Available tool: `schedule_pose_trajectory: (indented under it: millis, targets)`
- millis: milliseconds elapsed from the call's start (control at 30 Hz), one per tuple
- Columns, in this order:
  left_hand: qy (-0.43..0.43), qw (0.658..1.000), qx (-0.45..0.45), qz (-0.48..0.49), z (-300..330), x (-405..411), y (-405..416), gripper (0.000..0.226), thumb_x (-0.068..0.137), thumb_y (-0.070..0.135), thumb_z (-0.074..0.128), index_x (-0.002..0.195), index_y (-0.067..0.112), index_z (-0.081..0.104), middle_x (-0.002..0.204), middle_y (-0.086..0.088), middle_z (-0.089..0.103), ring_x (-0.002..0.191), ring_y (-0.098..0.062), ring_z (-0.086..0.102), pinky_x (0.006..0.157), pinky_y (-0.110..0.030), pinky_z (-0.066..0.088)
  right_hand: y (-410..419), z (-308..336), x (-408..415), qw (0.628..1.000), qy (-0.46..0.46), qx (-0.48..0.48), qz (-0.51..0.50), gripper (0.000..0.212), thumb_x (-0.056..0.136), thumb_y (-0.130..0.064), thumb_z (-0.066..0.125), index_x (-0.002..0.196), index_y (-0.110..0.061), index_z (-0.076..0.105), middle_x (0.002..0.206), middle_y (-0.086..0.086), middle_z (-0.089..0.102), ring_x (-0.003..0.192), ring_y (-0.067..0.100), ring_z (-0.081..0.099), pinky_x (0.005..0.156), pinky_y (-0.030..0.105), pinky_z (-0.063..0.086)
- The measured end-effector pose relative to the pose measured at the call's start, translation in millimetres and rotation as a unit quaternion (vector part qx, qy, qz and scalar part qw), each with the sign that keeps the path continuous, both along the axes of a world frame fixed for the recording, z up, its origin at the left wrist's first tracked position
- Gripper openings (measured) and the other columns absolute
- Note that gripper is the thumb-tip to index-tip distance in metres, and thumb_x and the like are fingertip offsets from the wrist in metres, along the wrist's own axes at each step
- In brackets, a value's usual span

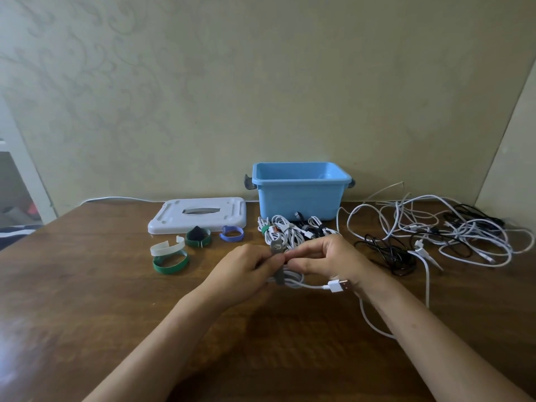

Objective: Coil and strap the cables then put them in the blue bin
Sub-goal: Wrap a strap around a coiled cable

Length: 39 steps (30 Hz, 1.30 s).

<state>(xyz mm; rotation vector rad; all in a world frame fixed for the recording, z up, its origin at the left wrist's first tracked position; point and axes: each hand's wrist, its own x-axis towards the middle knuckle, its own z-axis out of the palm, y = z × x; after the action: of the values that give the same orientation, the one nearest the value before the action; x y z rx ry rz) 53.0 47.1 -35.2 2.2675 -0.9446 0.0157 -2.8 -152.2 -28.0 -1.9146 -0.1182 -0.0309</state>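
Coiled cable (293,278) — both hands (290,264) pinching

I see soft, even light with a shiny patch on the table (17,338). The edges bend, and everything looks a little blurry.

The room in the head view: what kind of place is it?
Probably a room in a home: a wooden table against a patterned wall, with a blue bin and loose cables.
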Motion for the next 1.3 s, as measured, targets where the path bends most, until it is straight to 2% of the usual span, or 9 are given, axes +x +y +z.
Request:
schedule_pose_trajectory:
  millis: [167, 300, 467, 600, 733, 833, 933, 1100, 1300]
  targets:
    - [0.024, 0.999, -0.042, -0.006, -3.6, 1.9, 3.4, 0.029, 0.102, 0.034, 0.051, 0.077, 0.025, 0.062, 0.066, 0.007, 0.064, 0.054, -0.005, 0.057, 0.057, -0.034, 0.049, 6.9, -10.0, 4.7, 0.997, -0.046, 0.030, -0.047, 0.013, 0.083, -0.014, 0.082, 0.092, -0.022, 0.080, 0.093, 0.000, 0.080, 0.092, 0.015, 0.076, 0.090, 0.031, 0.059]
    - [0.016, 0.999, -0.042, -0.007, -1.4, 1.4, 0.8, 0.016, 0.100, 0.037, 0.052, 0.088, 0.027, 0.053, 0.078, 0.012, 0.069, 0.064, 0.001, 0.063, 0.060, -0.025, 0.052, 8.8, -10.4, 2.7, 0.994, -0.068, 0.042, -0.072, 0.008, 0.087, -0.022, 0.078, 0.094, -0.019, 0.080, 0.090, 0.001, 0.079, 0.088, 0.018, 0.076, 0.085, 0.031, 0.059]
    - [-0.011, 1.000, 0.007, -0.022, -4.8, 5.0, 4.1, 0.017, 0.100, 0.039, 0.054, 0.096, 0.023, 0.048, 0.092, 0.006, 0.074, 0.077, -0.007, 0.069, 0.071, -0.042, 0.058, 7.1, -10.5, 4.1, 0.999, -0.018, 0.016, -0.044, 0.014, 0.088, -0.019, 0.077, 0.101, -0.018, 0.079, 0.095, -0.002, 0.080, 0.092, 0.014, 0.075, 0.087, 0.030, 0.059]
    - [-0.006, 0.998, 0.013, -0.056, -9.2, 5.0, 2.7, 0.009, 0.099, 0.035, 0.058, 0.096, 0.027, 0.054, 0.085, 0.012, 0.074, 0.075, -0.002, 0.069, 0.074, -0.043, 0.057, 4.3, -10.4, 4.8, 0.999, -0.009, -0.045, -0.028, 0.020, 0.086, -0.013, 0.079, 0.100, -0.022, 0.070, 0.092, -0.002, 0.079, 0.086, 0.009, 0.075, 0.084, 0.029, 0.056]
    - [-0.005, 0.999, -0.015, -0.049, -12.3, 7.1, 1.5, 0.004, 0.095, 0.033, 0.064, 0.099, 0.034, 0.063, 0.091, 0.018, 0.073, 0.084, 0.002, 0.067, 0.077, -0.039, 0.057, 6.5, -8.2, 0.3, 0.993, -0.047, -0.095, -0.056, 0.029, 0.086, -0.023, 0.081, 0.108, -0.032, 0.062, 0.090, -0.009, 0.079, 0.084, 0.007, 0.074, 0.082, 0.031, 0.057]
    - [0.011, 0.999, -0.047, -0.022, -17.2, 10.7, 1.7, 0.005, 0.091, 0.033, 0.069, 0.096, 0.032, 0.068, 0.091, 0.018, 0.073, 0.084, 0.002, 0.067, 0.079, -0.037, 0.057, 12.0, -16.1, 2.9, 0.984, -0.088, -0.111, -0.106, 0.017, 0.082, -0.028, 0.084, 0.092, -0.033, 0.070, 0.086, -0.015, 0.078, 0.083, 0.001, 0.073, 0.084, 0.036, 0.060]
    - [0.015, 0.998, -0.068, 0.008, -22.3, 13.6, 0.0, 0.010, 0.087, 0.034, 0.074, 0.082, 0.027, 0.067, 0.084, 0.013, 0.067, 0.075, 0.000, 0.060, 0.070, -0.029, 0.051, 18.2, -29.5, 6.5, 0.973, -0.144, -0.123, -0.132, 0.020, 0.081, -0.024, 0.085, 0.078, -0.036, 0.070, 0.085, -0.015, 0.076, 0.084, 0.000, 0.072, 0.082, 0.036, 0.060]
    - [0.037, 0.994, -0.103, 0.004, -27.1, 17.9, -1.0, 0.018, 0.085, 0.027, 0.077, 0.071, 0.025, 0.065, 0.079, 0.006, 0.065, 0.065, -0.003, 0.051, 0.060, -0.017, 0.040, 21.7, -37.3, 7.6, 0.964, -0.171, -0.139, -0.152, 0.017, 0.083, -0.016, 0.082, 0.081, -0.031, 0.074, 0.082, -0.015, 0.075, 0.080, 0.000, 0.071, 0.077, 0.028, 0.060]
    - [0.043, 0.996, -0.083, -0.008, -28.3, 19.5, -0.9, 0.019, 0.095, 0.026, 0.065, 0.082, 0.012, 0.067, 0.077, 0.001, 0.063, 0.064, -0.002, 0.049, 0.059, -0.017, 0.037, 23.7, -37.0, 6.2, 0.958, -0.183, -0.153, -0.158, 0.012, 0.084, -0.017, 0.081, 0.087, -0.028, 0.076, 0.082, -0.017, 0.074, 0.080, -0.002, 0.069, 0.074, 0.022, 0.059]
